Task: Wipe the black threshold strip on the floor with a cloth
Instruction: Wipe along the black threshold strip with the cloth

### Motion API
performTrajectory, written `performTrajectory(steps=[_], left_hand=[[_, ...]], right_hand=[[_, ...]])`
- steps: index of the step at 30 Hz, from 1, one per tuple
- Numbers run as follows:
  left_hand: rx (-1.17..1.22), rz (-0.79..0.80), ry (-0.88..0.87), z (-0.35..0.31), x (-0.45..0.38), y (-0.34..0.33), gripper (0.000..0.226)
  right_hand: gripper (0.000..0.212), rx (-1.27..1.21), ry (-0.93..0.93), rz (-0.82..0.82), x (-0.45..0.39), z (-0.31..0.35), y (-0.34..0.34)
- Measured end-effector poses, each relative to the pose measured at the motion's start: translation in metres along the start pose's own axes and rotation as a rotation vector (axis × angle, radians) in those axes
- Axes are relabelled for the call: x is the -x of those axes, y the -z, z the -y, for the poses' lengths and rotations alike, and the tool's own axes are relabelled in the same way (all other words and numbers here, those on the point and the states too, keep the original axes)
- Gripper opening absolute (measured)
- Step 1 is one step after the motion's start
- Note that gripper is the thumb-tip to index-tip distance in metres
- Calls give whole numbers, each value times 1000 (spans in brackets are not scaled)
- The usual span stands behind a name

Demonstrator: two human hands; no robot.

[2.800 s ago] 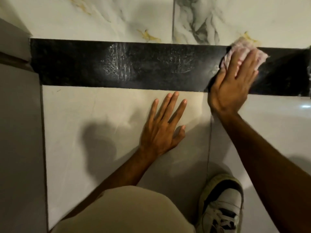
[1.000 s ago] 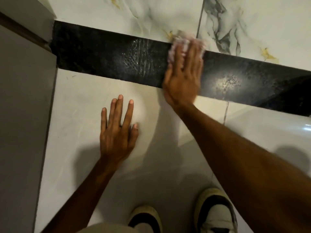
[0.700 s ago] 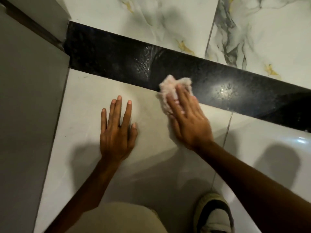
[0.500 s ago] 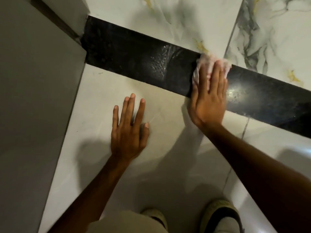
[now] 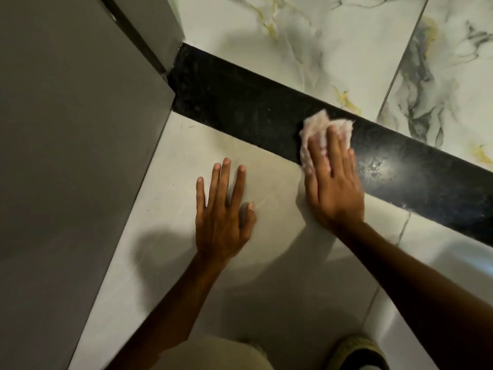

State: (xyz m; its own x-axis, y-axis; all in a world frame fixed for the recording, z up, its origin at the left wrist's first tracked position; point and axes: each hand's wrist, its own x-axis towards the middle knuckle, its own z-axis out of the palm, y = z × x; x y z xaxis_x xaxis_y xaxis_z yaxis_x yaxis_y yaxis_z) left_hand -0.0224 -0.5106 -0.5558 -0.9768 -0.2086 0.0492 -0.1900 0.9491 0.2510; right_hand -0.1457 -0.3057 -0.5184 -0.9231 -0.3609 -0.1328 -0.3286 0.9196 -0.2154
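The black threshold strip point(image 5: 240, 108) runs diagonally across the floor, between the plain pale tiles point(image 5: 186, 263) on the near side and the veined marble tiles point(image 5: 333, 49) on the far side. The right hand point(image 5: 332, 182) presses a crumpled pale cloth point(image 5: 318, 129) flat against the strip; its fingers point(image 5: 333, 145) are extended, lying on top of the cloth rather than curled around it. The left hand point(image 5: 222, 212) rests palm-down on a pale tile, fingers spread and holding nothing. A grey wall point(image 5: 66, 156) borders the left side.
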Motion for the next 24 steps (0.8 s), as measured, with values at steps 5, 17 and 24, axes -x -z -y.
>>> performTrajectory(steps=[5,17,24], left_hand=[[-44,-27,57,3,2,-6,71],[11,5,61,2,1,-4,71],[-45,-68,262,3,0,-13,75]], right_hand=[[61,-60,-98,-114,-89,61,-12],[60,-1,123,0,-22,10,-2],[62,-108,-24,-77,-141,119,-21]])
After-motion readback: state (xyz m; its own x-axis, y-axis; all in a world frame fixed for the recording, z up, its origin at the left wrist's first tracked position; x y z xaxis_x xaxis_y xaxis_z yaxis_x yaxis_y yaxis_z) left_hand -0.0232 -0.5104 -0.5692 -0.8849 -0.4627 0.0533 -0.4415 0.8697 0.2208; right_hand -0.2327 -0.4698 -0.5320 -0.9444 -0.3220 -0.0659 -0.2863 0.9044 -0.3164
